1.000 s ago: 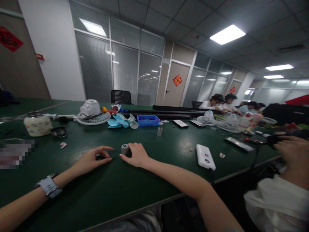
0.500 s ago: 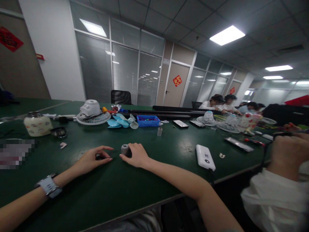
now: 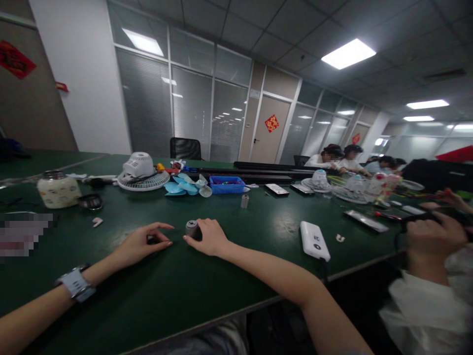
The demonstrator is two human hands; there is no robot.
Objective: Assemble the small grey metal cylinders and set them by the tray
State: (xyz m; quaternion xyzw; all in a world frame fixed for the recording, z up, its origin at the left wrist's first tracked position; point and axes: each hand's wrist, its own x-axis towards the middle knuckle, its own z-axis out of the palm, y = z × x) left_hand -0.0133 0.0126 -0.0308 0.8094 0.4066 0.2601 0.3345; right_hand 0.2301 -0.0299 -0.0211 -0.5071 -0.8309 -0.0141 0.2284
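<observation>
A small grey metal cylinder (image 3: pixel 191 229), its top face marked with dark spots, stands upright on the green table. My right hand (image 3: pixel 209 237) is closed around its right side, with the thumb at its front; the fingers behind are partly hidden. To the left, my left hand (image 3: pixel 146 240) rests at the table with thumb and fingers curved apart and nothing between them. A gap separates it from the cylinder. Farther back, a second similar grey cylinder (image 3: pixel 244 201) stands by itself.
Behind the hands are a white fan part (image 3: pixel 138 165), light blue fan blades (image 3: pixel 183 186) and a blue tray (image 3: pixel 226 186). A patterned jar (image 3: pixel 59 191) stands left. On the right lie a white power bank (image 3: pixel 314 240) and a co-worker's hand (image 3: pixel 430 241) near the table edge.
My two hands and the grey cylinder stay where they were. At the right, the co-worker's hand and sleeve have shifted, and a dark object now shows at that hand.
</observation>
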